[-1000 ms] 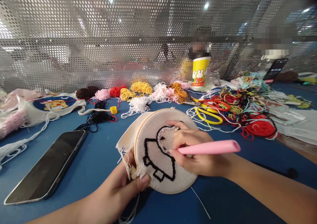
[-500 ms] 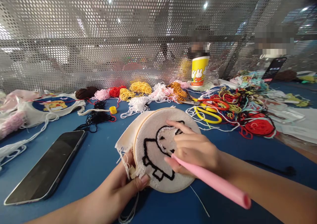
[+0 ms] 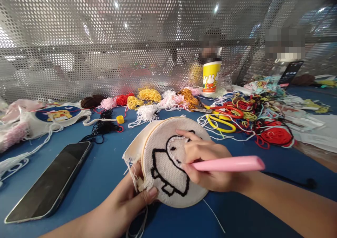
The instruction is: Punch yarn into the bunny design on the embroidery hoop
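Observation:
A round embroidery hoop stretches pale cloth with a figure outlined in thick black yarn and a white looped edge around its face. My left hand grips the hoop's lower left rim, thumb on the front. Between the closed fingers of my right hand is a pink punch needle pen, its handle pointing right. That hand rests against the cloth, index finger stretched over it, and hides the tool's tip and part of the design. Frayed cloth hangs off the hoop's left side; a white thread trails below.
A black phone lies at left. Yarn bundles line the back, beside a yellow cup. Yellow-handled scissors and tangled yarn lie at right. Another embroidered piece sits at far left, before a perforated metal screen.
The punch needle's handle has swung upward from pointing down-right to nearly level. My right hand has turned with it. My left hand still holds the hoop in about the same place.

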{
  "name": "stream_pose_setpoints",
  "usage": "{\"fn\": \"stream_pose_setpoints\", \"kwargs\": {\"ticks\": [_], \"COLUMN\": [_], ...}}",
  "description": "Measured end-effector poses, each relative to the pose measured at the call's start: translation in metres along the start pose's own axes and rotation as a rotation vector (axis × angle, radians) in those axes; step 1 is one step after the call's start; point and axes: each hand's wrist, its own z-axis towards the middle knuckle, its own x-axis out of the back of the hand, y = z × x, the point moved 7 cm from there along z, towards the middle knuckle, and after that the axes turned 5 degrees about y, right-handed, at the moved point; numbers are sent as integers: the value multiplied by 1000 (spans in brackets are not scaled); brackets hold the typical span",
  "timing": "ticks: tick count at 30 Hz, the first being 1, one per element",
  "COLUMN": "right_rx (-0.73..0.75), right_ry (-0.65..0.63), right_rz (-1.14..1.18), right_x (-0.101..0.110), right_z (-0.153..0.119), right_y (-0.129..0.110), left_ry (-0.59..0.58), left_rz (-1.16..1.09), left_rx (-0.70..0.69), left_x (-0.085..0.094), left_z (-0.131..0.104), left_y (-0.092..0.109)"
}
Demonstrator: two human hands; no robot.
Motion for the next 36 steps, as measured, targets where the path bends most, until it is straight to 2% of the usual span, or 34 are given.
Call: {"fn": "stream_pose_setpoints", "kwargs": {"ticks": [5,10,18,24,31,36], "right_rx": [-95,-125,-161,-127,-1,19], "right_ry": [62,119,185,141,21,-53], "right_rz": [168,251,280,235,48,-23], "right_x": [7,11,16,13,5,1], "right_z": [1,0,2,2,4,6], "right_y": [7,8,9,10,2,0], "left_ry": [-25,0,-1,-2,14,12], "left_rz": [-34,7,19,7,32,17], "left_rx": [4,-17,-35,-10,-43,-15], "left_x": [-2,0,0,-1,-1,-1], "left_z": [3,3,3,3,1,1], "left_y": [3,5,6,4,6,4]}}
